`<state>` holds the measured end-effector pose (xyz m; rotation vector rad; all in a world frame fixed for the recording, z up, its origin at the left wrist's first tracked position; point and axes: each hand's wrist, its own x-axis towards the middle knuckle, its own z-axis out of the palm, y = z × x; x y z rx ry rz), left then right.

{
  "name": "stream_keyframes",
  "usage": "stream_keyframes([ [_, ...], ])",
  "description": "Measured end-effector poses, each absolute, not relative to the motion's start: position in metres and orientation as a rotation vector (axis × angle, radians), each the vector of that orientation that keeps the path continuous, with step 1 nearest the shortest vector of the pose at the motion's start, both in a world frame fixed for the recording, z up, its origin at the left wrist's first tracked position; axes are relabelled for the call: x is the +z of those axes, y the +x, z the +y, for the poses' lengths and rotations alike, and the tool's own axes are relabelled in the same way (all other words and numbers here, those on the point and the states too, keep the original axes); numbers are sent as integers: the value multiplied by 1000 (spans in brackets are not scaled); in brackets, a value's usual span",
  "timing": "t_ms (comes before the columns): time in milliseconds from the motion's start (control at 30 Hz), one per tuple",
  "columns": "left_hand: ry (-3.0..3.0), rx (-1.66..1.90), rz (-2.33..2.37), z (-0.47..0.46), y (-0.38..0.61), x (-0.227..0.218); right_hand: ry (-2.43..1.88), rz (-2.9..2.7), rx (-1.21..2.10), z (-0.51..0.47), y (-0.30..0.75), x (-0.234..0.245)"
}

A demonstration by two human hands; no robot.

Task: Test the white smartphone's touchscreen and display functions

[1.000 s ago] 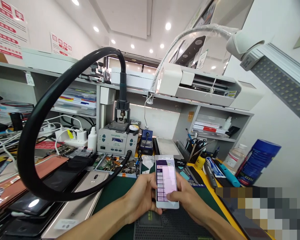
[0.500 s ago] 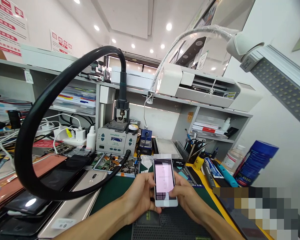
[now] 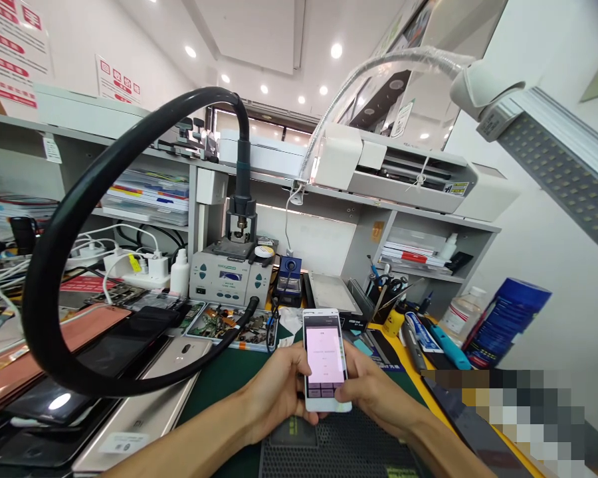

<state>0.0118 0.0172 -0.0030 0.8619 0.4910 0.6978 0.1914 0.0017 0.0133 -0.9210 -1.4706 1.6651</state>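
A white smartphone (image 3: 324, 358) is held upright between my two hands, its lit screen facing me with a pale pink panel and dark buttons low down. My left hand (image 3: 279, 378) wraps the phone's left side, with the thumb along that edge and fingers behind and below it. On the other side, my right hand (image 3: 369, 385) closes round the right edge, its thumb at the screen's lower right corner. The fingers behind the phone are mostly hidden. Beneath the hands lies a black perforated mat (image 3: 339, 448) on a green work surface (image 3: 224, 378).
A black hose (image 3: 34, 265) loops from the grey hot-air station (image 3: 232, 279) across the left side. Several phones lie at left, including a gold one (image 3: 144, 405). A tray of circuit parts (image 3: 224, 325) sits behind. A blue can (image 3: 508, 322) stands right; an LED lamp (image 3: 563, 159) hangs above.
My right thumb has shifted slightly toward the screen's lower right corner, baring more of the bottom buttons. Both hands still hold the phone. The whole view has moved a little.
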Motion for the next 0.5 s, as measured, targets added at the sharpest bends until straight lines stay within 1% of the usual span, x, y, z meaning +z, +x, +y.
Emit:
stream_keyframes([
  [167,943,696,546,15,13,1,-917,-1468,1658,1,192,14],
  [500,1012,680,550,19,14,-7,-948,-1458,1672,0,190,18],
])
